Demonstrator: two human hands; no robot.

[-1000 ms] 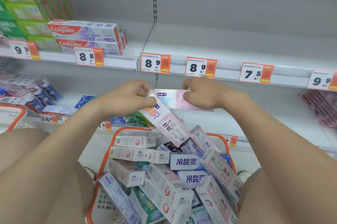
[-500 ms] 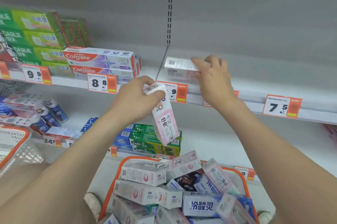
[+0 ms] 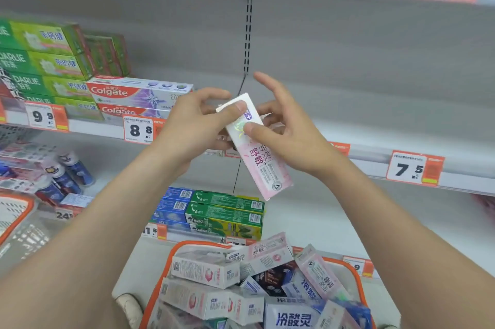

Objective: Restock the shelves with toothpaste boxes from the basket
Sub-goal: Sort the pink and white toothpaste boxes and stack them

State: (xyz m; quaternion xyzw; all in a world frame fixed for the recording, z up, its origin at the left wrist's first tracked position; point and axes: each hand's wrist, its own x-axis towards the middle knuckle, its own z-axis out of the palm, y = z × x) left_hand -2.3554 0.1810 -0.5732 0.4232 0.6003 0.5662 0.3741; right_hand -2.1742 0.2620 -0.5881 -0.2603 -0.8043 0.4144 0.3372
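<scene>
A pink-and-white toothpaste box (image 3: 263,165) hangs tilted in front of the middle shelf (image 3: 380,127), its lower end pointing down to the right. My left hand (image 3: 195,125) grips its upper end, thumb on the front. My right hand (image 3: 292,138) pinches the same box just below, thumb on the front and fingers behind, index finger stretched upward. Behind my right fingers a pale box (image 3: 276,122) lies on the shelf, mostly hidden. Below, the orange-rimmed basket (image 3: 184,245) holds several toothpaste boxes (image 3: 203,272) in a loose pile.
Colgate boxes (image 3: 139,92) and green Darlie boxes (image 3: 48,60) are stacked on the middle shelf's left part. Green and blue boxes (image 3: 225,213) sit on the lower shelf above the basket. Price tags (image 3: 413,169) line the shelf edges. A second basket (image 3: 16,210) shows at the left.
My right hand has left the box it set on the middle shelf and come back to take hold of the box in my left hand. The box has risen to shelf height.
</scene>
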